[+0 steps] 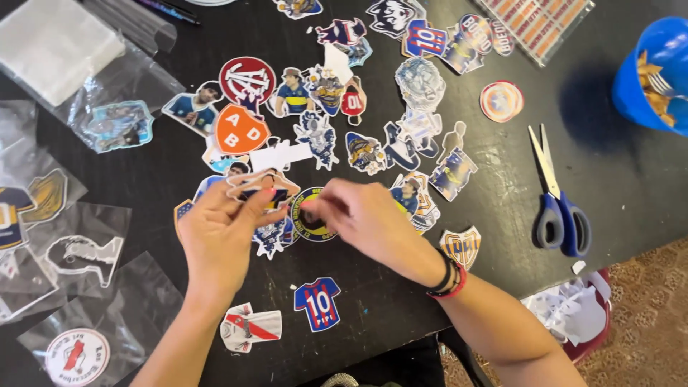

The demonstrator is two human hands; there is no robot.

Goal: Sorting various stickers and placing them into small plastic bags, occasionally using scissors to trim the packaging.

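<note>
My left hand (218,240) pinches a cut-out sticker (261,183) of a figure, lifted a little above the black table (373,315). My right hand (362,215) meets it from the right, fingertips closed on the sticker's right edge. Several cut-out stickers lie scattered under and beyond both hands: a round yellow-rimmed badge (315,223), an orange heart-shaped one (239,130), a round red crest (247,81). A striped jersey sticker (317,303) and a white jersey with a red sash (251,327) lie near my wrists.
Blue-handled scissors (557,197) lie at the right. A blue cup (653,72) stands at top right. Clear plastic sleeves holding stickers (79,251) cover the left side. A bin of paper scraps (580,315) sits below the table's right edge.
</note>
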